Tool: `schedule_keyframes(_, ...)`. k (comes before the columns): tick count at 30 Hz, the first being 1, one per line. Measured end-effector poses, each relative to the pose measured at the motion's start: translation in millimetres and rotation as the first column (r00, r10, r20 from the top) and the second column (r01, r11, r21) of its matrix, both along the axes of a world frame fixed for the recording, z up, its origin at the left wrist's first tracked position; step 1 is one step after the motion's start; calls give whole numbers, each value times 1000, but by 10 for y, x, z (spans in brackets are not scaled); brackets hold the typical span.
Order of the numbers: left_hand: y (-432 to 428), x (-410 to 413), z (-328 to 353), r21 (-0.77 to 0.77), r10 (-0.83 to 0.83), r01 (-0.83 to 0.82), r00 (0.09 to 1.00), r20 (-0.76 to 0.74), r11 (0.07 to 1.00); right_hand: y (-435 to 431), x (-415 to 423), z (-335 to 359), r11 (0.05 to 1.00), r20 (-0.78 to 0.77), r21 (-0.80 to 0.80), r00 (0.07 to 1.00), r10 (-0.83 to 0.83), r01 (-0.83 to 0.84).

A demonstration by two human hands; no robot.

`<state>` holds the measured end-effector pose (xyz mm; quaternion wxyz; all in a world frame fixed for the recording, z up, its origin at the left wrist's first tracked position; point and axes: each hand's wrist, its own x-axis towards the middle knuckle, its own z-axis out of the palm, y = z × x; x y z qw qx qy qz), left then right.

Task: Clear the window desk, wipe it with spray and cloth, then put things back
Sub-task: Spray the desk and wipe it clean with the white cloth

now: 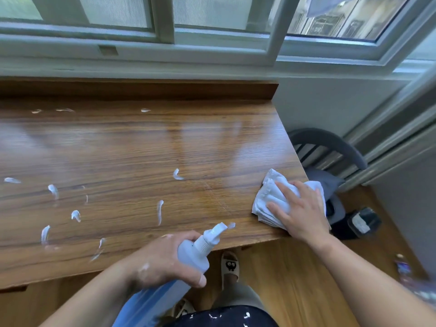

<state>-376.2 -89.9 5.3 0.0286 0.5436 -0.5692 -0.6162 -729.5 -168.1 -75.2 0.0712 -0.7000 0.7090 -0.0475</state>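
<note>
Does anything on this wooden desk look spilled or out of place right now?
White foam streaks lie scattered, unwiped, over the brown wooden desk, and some sits on the left hand gripping the pale blue spray bottle.

Single view logged: head-worn, wide-angle. The scene is viewed from above the near edge of the desk (141, 149), facing forward and steeply down. The window (212, 13) is framed along the top. The desk top is seen at close range and fills the middle and left; straight lines are bowed toward the frame edges. Both forearms are framed from the bottom edge: the left hand (162, 263), gripping the spray bottle (193, 253), at lower centre, the right hand (299, 213) at the desk's right corner. The floor (283, 279) and a slippered foot (230, 265) are seen directly beneath the lens.
</note>
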Motion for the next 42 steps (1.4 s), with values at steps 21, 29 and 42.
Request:
schedule_keyframes(21,-33,563,223,-56,187,-203,959,-214,978,338,1829,-80,944,88,-2,940,329,-330)
schedule_keyframes(29,-118,370,168,-46,237,-247,959,-156,968,48,426,-3,978,49,23,978,205,-206)
schedule_keyframes(42,-28,303,151,46,486,-486,857,-171,873,-143,-156,-32,997,-42,-23,997,71,-72)
